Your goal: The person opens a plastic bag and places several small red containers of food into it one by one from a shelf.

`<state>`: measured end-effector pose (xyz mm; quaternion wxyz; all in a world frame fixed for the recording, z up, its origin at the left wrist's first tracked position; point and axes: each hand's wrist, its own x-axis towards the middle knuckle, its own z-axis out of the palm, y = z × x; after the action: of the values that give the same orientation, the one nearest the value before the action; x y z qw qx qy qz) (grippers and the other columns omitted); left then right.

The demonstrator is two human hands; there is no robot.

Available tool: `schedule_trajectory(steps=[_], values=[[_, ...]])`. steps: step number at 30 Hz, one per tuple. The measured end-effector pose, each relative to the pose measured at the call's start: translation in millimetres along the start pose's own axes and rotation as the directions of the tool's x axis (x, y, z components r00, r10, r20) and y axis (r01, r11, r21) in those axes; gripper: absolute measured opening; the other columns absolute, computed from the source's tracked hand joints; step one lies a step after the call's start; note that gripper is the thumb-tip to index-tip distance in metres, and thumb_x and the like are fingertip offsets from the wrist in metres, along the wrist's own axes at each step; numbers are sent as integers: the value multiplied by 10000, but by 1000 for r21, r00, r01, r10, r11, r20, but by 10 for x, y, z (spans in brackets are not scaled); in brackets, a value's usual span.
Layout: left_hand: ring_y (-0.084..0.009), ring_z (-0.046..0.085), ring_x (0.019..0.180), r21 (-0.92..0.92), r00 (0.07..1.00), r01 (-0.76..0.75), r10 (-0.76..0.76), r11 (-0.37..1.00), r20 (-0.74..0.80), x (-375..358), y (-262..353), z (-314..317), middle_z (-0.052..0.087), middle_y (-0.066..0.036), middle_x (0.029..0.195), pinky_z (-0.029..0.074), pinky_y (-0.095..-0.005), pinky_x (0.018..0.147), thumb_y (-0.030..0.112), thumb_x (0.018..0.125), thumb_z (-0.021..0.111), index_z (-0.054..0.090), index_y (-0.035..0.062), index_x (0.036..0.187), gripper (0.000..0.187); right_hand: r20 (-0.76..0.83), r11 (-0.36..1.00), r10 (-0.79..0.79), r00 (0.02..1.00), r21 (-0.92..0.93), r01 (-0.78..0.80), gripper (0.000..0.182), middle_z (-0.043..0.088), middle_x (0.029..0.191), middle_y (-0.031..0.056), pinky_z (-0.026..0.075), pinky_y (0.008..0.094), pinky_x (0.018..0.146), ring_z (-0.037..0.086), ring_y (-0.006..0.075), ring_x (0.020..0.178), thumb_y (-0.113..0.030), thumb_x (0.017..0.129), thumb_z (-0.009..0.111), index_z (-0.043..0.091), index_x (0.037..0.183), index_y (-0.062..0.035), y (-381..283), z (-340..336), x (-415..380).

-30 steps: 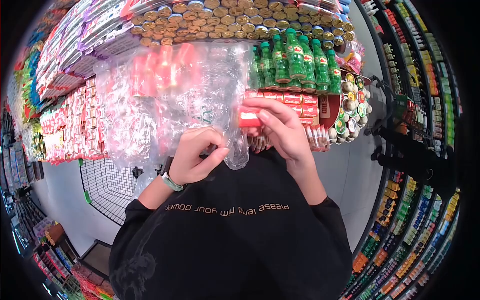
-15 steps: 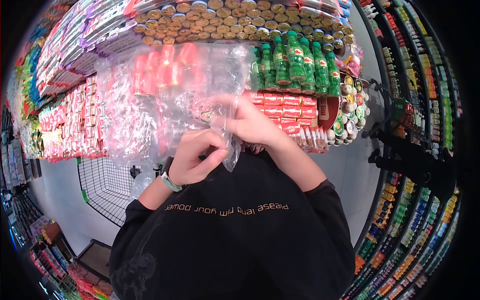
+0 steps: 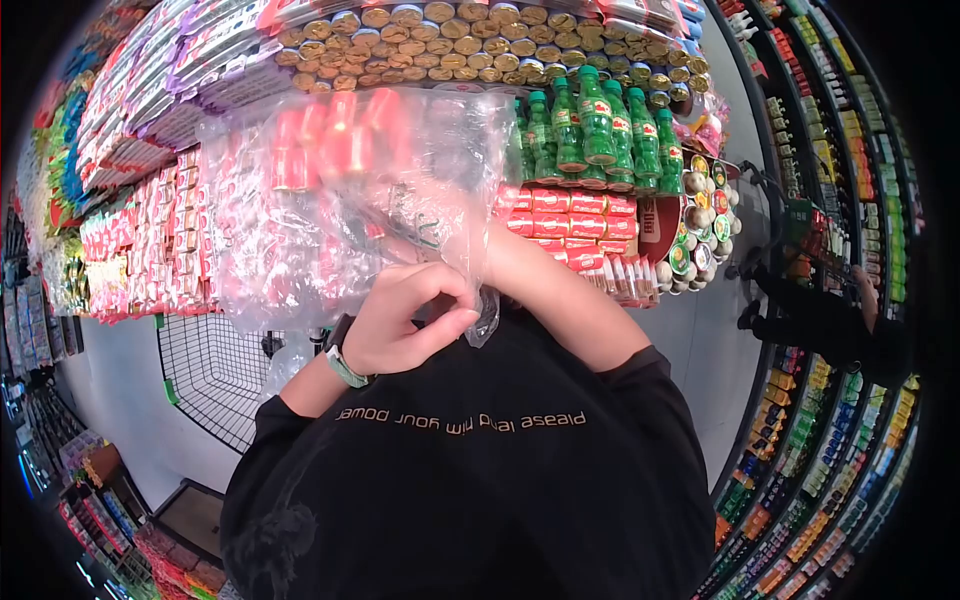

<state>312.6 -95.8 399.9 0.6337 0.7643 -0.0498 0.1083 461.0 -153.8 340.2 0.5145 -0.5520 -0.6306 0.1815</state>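
A large clear plastic bag (image 3: 290,260) spreads over the goods in front of me. My left hand (image 3: 405,315), with a band at the wrist, pinches the near edge of the bag between curled fingers. Through the film I make out my right hand (image 3: 450,220), which reaches inside the bag's mouth; its fingers are blurred by the plastic. Red cans (image 3: 340,140) stand under or inside the far part of the bag; the film makes it hard to say which.
Green bottles (image 3: 597,125) stand right of the bag, behind red packs (image 3: 570,225). Gold-lidded cans (image 3: 460,45) line the back. A wire cart (image 3: 210,370) is at lower left. Far right, a person in dark clothes (image 3: 830,320) is near shelves.
My right hand has pushed further left and deeper into the bag. My left hand has shifted slightly right, still pinching the edge.
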Motion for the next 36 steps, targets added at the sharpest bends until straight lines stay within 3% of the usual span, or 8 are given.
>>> schedule_trajectory(steps=[3,5,7,10,18,21,30,36], values=[[-131,598,609,25,1000,-21,21,999,-22,-34,4,3,651,-55,786,454,-264,554,20,891,680,622,32,915,64,78,955,-105,991,-270,123,607,609,1139,172,557,420,740,651,399,917,-117,772,676,521,1357,-79,-158,-87,157],[-136,606,618,62,999,-33,33,998,1,-18,56,-13,650,-58,788,461,-266,559,27,898,675,624,29,918,55,74,998,49,996,-42,-46,531,616,1147,162,558,435,740,657,387,913,-138,773,669,556,1287,-72,-98,22,209],[-144,616,628,74,999,-40,40,996,1,3,128,-13,649,-62,792,467,-270,565,33,905,671,626,26,922,49,-1,997,-57,998,-42,57,428,616,1119,139,549,422,754,647,352,897,-156,819,658,589,1233,-74,79,222,282],[-157,631,645,56,999,-37,38,998,-21,43,188,19,647,-71,797,478,-277,575,39,910,668,628,19,927,48,-35,968,-171,985,-191,161,417,615,1119,127,538,418,782,635,337,924,-152,815,661,597,1221,-82,154,337,462],[-172,622,644,47,1000,-21,21,999,-3,26,143,27,628,-81,781,471,-291,576,40,909,669,626,8,927,56,172,838,-214,962,-473,271,390,613,1118,95,511,406,856,603,299,998,-140,804,669,617,1189,-103,36,448,734],[-175,607,637,39,1000,-2,2,999,-1,20,121,25,622,-78,775,464,-299,576,36,902,672,626,9,918,55,205,698,-349,915,-595,399,406,612,1124,80,498,410,891,583,291,1043,-133,776,674,624,1178,-110,-33,487,713],[-166,586,624,52,1000,-27,27,998,-3,11,20,40,614,-74,764,447,-290,554,27,899,669,616,9,895,57,290,584,-238,927,-719,375,392,611,1145,75,454,471,952,558,268,1094,-160,731,669,624,1118,-121,-78,543,839],[-162,578,598,51,998,57,-58,997,29,-21,30,24,619,-59,761,439,-285,550,22,888,678,616,25,890,62,94,594,-393,915,-734,330,342,604,1172,123,440,495,988,553,298,1165,-199,742,667,637,1073,-117,-20,553,798]])
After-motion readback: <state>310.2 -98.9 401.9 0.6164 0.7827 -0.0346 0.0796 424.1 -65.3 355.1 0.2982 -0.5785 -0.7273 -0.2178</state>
